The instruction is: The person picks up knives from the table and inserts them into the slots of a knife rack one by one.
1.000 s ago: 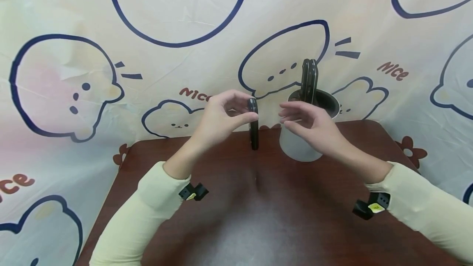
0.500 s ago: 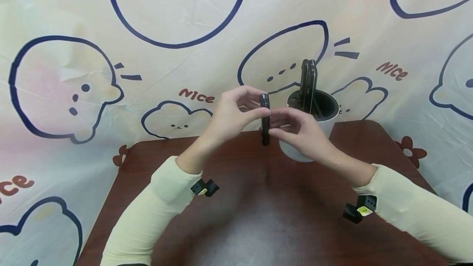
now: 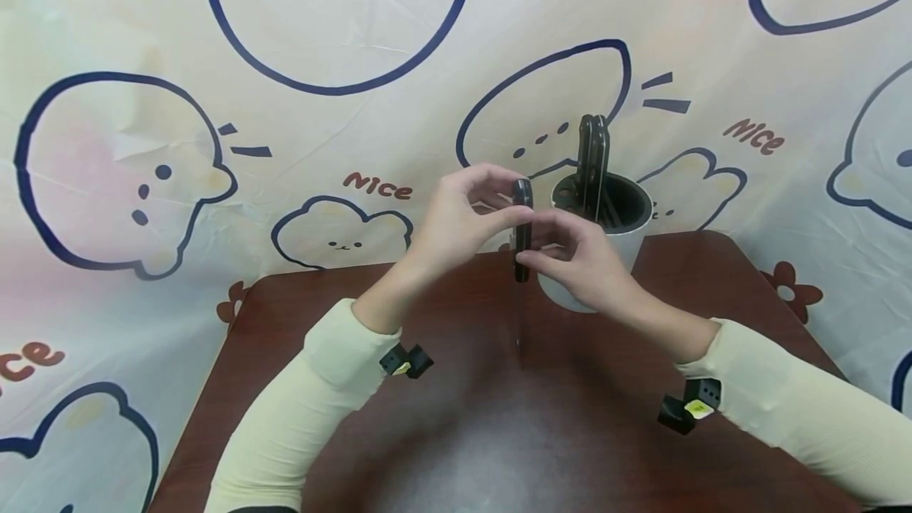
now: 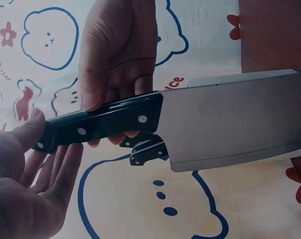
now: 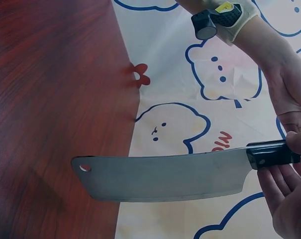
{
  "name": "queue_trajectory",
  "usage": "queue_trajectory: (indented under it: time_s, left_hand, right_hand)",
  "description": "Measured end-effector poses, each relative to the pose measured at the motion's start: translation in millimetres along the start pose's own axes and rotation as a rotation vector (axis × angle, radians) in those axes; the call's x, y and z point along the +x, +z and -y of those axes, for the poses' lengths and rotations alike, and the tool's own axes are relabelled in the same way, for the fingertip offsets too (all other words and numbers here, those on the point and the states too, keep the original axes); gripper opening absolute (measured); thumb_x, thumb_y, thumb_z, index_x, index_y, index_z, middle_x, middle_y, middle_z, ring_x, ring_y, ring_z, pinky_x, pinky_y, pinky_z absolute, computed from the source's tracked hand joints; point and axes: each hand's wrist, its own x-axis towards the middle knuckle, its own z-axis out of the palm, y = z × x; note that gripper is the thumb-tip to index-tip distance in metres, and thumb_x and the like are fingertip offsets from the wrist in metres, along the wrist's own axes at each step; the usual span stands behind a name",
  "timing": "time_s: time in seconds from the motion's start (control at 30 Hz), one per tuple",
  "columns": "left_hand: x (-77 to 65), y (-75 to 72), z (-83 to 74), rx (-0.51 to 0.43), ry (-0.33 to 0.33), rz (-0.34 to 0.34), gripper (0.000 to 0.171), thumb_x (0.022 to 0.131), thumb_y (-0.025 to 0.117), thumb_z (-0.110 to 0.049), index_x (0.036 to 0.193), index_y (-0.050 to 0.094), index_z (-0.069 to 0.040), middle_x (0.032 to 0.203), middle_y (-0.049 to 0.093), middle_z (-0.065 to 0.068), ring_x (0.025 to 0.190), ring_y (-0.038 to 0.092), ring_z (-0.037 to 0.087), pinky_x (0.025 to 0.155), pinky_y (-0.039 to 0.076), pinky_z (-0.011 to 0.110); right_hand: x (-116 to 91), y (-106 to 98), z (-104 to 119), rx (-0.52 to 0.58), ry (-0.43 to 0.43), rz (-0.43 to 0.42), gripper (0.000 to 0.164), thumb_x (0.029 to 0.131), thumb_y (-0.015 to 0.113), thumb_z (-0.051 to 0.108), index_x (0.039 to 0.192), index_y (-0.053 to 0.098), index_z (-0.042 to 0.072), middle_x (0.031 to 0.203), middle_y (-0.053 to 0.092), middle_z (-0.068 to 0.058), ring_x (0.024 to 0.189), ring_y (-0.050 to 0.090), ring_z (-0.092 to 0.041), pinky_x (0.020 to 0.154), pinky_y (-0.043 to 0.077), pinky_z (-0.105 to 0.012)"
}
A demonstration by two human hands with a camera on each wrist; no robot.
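Note:
A cleaver [image 4: 230, 124] with a black riveted handle [image 4: 123, 118] is held between both hands, blade down, above the table. My left hand [image 3: 456, 216] pinches the butt end of the handle between thumb and fingers. Nearer the blade, my right hand [image 3: 584, 260] pinches the same handle. The right wrist view shows the broad blade [image 5: 165, 179] side-on, with a hole near its far corner; from the head it looks edge-on and thin.
Just behind my right hand stands a white knife holder [image 3: 630, 244] with a dark inside. Black handles [image 3: 594, 157] stick up from it. The brown table [image 3: 456, 434] meets a cartoon-printed cloth [image 3: 399, 125] at the back.
My left hand has carried the cleaver rightward. The right hand, free and apart a second ago, has come left and now grips the handle too.

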Motion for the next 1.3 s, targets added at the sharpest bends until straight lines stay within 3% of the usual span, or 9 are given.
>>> queue_trajectory:
  time_s: [0.27, 0.63, 1.1, 1.3]
  left_hand:
    - [0.8, 0.7, 2.5, -0.013, -0.008, 0.031, 0.035, 0.089, 0.081, -0.018, 0.121, 0.069, -0.009, 0.109, 0.069, 0.002, 0.094, 0.069, 0.015, 0.087, 0.058, 0.037]
    - [1.0, 1.4, 11.3, -0.045, -0.037, 0.049, 0.03, 0.1, 0.068, -0.023, 0.127, 0.067, -0.01, 0.116, 0.07, 0.001, 0.096, 0.068, 0.015, 0.084, 0.058, 0.034]
    - [7.4, 3.6, 43.4, -0.021, -0.121, 0.02, 0.033, 0.102, 0.065, -0.026, 0.13, 0.064, -0.009, 0.121, 0.067, 0.004, 0.102, 0.068, 0.019, 0.089, 0.058, 0.034]
    - [13.8, 11.9, 57.9, -0.003, -0.174, 0.049, 0.036, 0.102, 0.064, -0.027, 0.133, 0.061, -0.009, 0.126, 0.065, 0.005, 0.109, 0.066, 0.019, 0.09, 0.057, 0.032]
  right_hand:
    - [-1, -7, -1, -0.043, 0.015, 0.007, 0.042, 0.091, 0.077, 0.006, 0.131, 0.064, 0.007, 0.118, 0.069, -0.006, 0.105, 0.067, -0.018, 0.093, 0.055, -0.025]
    - [-11, -19, -2, -0.081, 0.051, 0.005, 0.038, 0.093, 0.077, 0.014, 0.128, 0.066, 0.009, 0.117, 0.071, -0.004, 0.104, 0.069, -0.016, 0.093, 0.055, -0.023]
    - [-31, -37, 5, -0.192, 0.1, -0.036, 0.038, 0.095, 0.074, 0.02, 0.13, 0.064, 0.008, 0.118, 0.07, -0.006, 0.104, 0.068, -0.012, 0.088, 0.052, -0.015]
    - [-41, -51, 7, -0.231, 0.086, -0.081, 0.035, 0.096, 0.073, 0.019, 0.129, 0.064, 0.007, 0.116, 0.07, -0.008, 0.101, 0.067, -0.003, 0.086, 0.051, -0.012]
